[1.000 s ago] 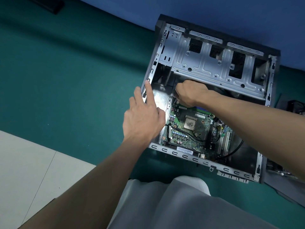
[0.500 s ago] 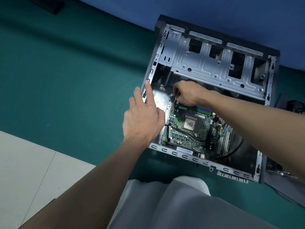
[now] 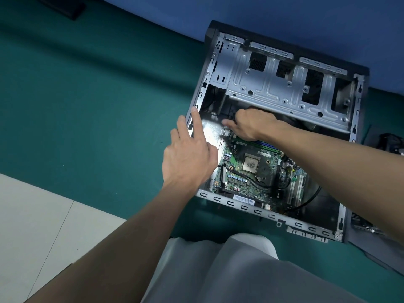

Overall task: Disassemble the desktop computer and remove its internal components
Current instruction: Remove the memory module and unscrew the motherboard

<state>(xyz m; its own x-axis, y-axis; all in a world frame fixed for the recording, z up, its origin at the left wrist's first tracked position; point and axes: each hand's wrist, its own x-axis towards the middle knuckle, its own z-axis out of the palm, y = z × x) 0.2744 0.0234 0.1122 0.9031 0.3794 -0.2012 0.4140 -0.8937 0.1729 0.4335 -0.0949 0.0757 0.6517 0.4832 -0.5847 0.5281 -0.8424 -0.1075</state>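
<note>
Green mat (image 3: pixel 98 95), open case (image 3: pixel 258 212); left hand (image 3: pixel 188 158) fingers (image 3: pixel 197 123) straight on rim; right hand (image 3: pixel 251 123) curled inside, grip unclear.

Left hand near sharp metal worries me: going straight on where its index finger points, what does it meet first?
Likely the computer case's left side rail, which the left hand seems to touch; depth unclear.
</note>
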